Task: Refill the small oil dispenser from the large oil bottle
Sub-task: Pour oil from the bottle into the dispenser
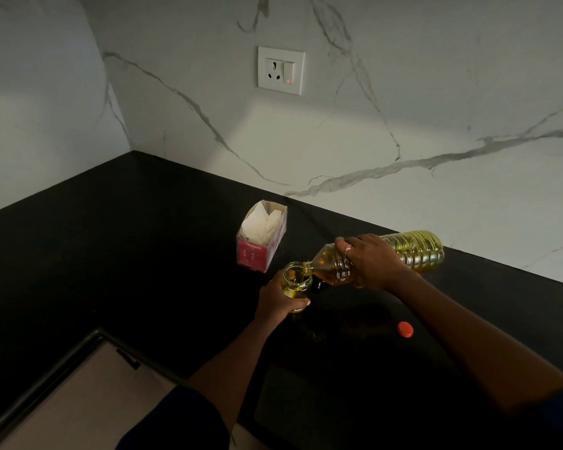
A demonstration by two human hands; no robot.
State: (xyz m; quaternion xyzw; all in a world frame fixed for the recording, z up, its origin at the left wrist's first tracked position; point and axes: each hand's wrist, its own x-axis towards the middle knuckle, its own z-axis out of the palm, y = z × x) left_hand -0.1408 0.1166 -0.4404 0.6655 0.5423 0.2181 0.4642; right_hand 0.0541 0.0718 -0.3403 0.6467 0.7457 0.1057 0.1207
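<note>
The left hand (278,298) is curled around a small open jar (295,280) with yellow oil in the bottom, holding it upright on the black counter (111,254). Just beyond it stands a pink tissue box (261,238). The right hand (372,263) grips the big oil bottle (413,251) tipped sideways, its mouth at the jar's rim. Near the right forearm lies an orange cap (405,329).

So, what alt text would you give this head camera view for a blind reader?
A person's right hand tips a large oil bottle, its mouth at the open top of a small glass dispenser gripped by the left hand, over a black countertop. A red cap lies nearby; a pink tissue box stands behind.
</note>
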